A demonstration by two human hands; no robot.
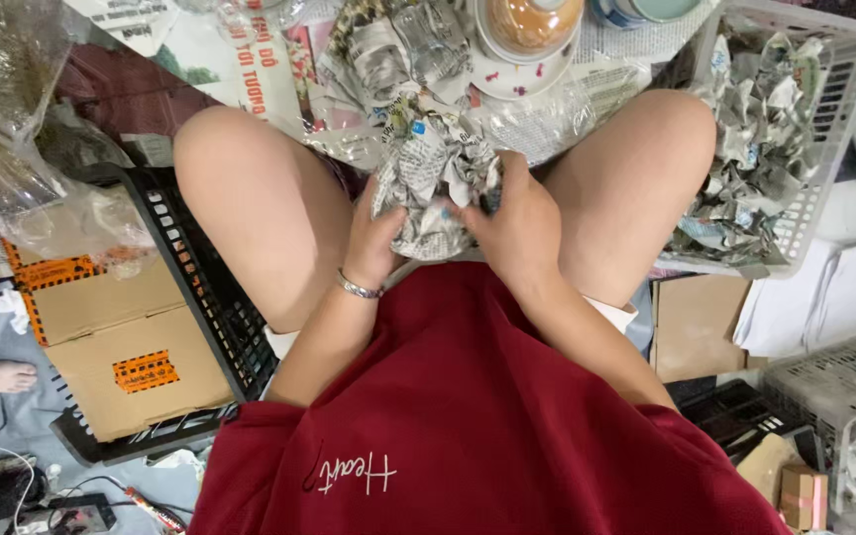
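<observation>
— Both hands are on it? Where does each one sit?

— Your left hand (376,241) curls closed around the left flank of the newspaper bundle (433,183); your right hand (515,226) presses shut against its right side, fingers wrapped over the crumpled paper.

— And where is the bundle?

— At centre frame, between your bare knees, just above your lap. A silver bracelet (359,288) rings your left wrist.

— Around you?

— At upper right, a white basket (837,119) holds more crumpled newspaper. At left, a black crate (205,287) carries cardboard boxes (121,337). A saucer with a bowl (527,45) sits at top centre.
</observation>
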